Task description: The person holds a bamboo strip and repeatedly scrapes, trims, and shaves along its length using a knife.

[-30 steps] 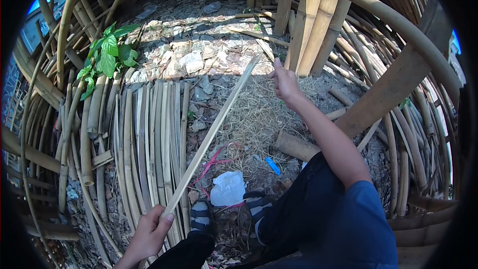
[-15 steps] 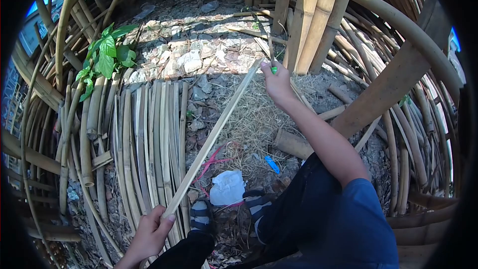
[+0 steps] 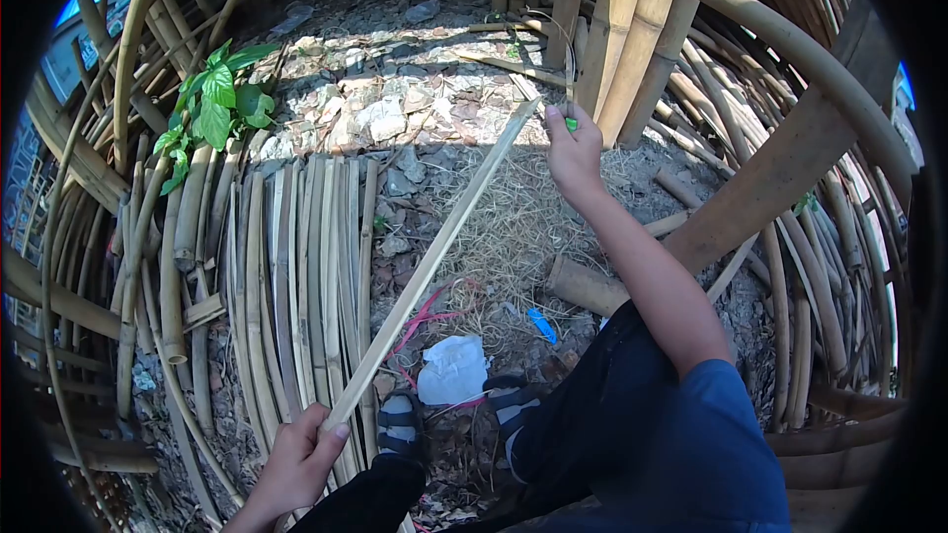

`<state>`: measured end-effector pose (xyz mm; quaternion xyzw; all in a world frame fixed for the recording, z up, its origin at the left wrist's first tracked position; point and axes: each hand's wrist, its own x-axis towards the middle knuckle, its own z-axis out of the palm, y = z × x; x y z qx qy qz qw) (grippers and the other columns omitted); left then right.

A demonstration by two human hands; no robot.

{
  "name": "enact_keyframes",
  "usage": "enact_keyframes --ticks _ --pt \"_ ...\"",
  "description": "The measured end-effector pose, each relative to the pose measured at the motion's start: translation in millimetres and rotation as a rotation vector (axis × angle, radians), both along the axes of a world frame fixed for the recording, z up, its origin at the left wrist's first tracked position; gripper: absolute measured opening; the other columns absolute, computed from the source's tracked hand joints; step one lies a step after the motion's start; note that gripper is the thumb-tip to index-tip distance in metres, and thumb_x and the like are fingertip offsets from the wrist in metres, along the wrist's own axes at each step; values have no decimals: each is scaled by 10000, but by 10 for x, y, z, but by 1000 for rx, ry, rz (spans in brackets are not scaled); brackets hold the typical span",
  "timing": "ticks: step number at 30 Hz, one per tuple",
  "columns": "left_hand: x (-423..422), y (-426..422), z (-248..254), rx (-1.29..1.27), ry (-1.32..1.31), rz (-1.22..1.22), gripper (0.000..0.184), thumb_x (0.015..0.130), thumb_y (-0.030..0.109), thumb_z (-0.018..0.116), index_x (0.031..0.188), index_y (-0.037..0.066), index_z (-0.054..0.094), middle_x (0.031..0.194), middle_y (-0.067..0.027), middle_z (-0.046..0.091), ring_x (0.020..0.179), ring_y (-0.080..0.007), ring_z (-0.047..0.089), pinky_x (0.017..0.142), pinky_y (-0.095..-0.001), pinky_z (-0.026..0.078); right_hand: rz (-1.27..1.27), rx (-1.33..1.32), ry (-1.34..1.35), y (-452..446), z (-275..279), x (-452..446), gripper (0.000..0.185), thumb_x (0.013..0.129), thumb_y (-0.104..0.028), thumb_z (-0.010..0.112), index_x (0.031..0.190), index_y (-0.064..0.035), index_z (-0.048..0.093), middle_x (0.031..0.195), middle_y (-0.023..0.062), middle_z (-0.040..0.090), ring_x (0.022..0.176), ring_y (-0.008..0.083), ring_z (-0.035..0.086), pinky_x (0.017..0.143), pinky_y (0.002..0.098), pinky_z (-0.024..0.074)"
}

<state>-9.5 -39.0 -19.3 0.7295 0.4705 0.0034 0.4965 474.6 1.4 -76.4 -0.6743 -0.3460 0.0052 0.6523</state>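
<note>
My left hand (image 3: pixel 304 459) is closed around the lower end of a long, pale bamboo strip (image 3: pixel 427 271), which slants up and away to the right. Near the strip's far end, my right hand (image 3: pixel 576 156) grips a knife with a green handle (image 3: pixel 571 124). Its thin, dark blade (image 3: pixel 570 69) points away from me, and a small gap shows between this hand and the strip's tip. Below the strip, to the left, lies a row of split bamboo strips (image 3: pixel 306 276) side by side.
Pale shavings (image 3: pixel 504 222) cover the ground ahead. A cut bamboo piece (image 3: pixel 583 284), a blue object (image 3: pixel 541 326), a white crumpled sheet (image 3: pixel 452 371) and pink string (image 3: pixel 420 321) lie near my feet. Bamboo poles (image 3: pixel 632 39) stand at right; a leafy plant (image 3: pixel 215 104) grows at left.
My right hand with the knife has shifted to the right, away from the strip's far end. The strip's tip has swung slightly right and away; my left hand keeps its hold.
</note>
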Motion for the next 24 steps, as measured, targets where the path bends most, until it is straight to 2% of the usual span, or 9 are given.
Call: enact_keyframes --ticks 1,6,9,11,13,15,18,20,24 --pt "14 -9 17 0 -2 -2 276 1001 255 591 941 -14 575 568 -18 476 540 -86 423 494 -319 358 -65 11 29 3 11 69 273 982 -242 625 889 14 619 590 20 442 586 103 407 543 327 354" --pt "16 -25 -5 16 4 -37 274 992 263 606 938 -4 574 551 -47 488 524 -106 450 492 -322 367 -58 30 80 -4 -71 226 269 974 -233 629 865 12 611 582 17 437 579 105 397 536 328 342" --pt "18 -43 -21 33 -6 -45 266 989 257 609 945 -3 581 544 -55 486 510 -108 451 485 -326 365 -111 -7 -18 -25 -110 254 219 949 -204 634 873 1 615 566 64 481 539 139 448 519 346 352" --pt "37 -41 2 32 8 -39 263 986 253 612 946 -6 583 539 -53 484 503 -106 446 479 -327 363 -130 -76 -291 -37 -139 269 171 914 -172 637 875 -6 617 569 137 536 507 205 522 508 386 381" --pt "78 -47 56 31 23 -31 261 984 249 614 948 -8 585 534 -52 481 496 -104 442 474 -328 361 -125 -88 -344 -34 -157 266 164 896 -167 641 878 -6 621 583 163 556 515 239 554 512 403 398" --pt "137 -58 144 30 80 8 235 1008 215 581 911 3 555 614 34 432 587 -54 366 507 -283 315 -114 -105 -392 -43 -180 183 158 879 -163 645 881 -6 624 598 188 576 522 274 586 516 420 416" --pt "156 -47 186 105 107 16 227 992 201 596 905 -6 561 586 17 442 562 -59 378 491 -292 320 -72 -217 -327 -5 -159 66 184 859 -172 650 869 10 625 610 195 591 539 301 598 539 432 441" --pt "191 -74 238 128 143 9 226 984 197 603 908 -12 564 579 7 453 555 -61 390 488 -294 324 -85 -290 -205 45 -224 99 233 837 -189 654 859 42 632 660 235 620 613 361 641 599 458 481" --pt "202 -80 211 189 202 -4 237 964 199 622 921 -28 571 558 -16 472 533 -68 416 478 -298 333 -94 -395 -255 49 -495 46 283 828 -200 641 853 82 631 713 280 635 703 415 669 683 490 506"
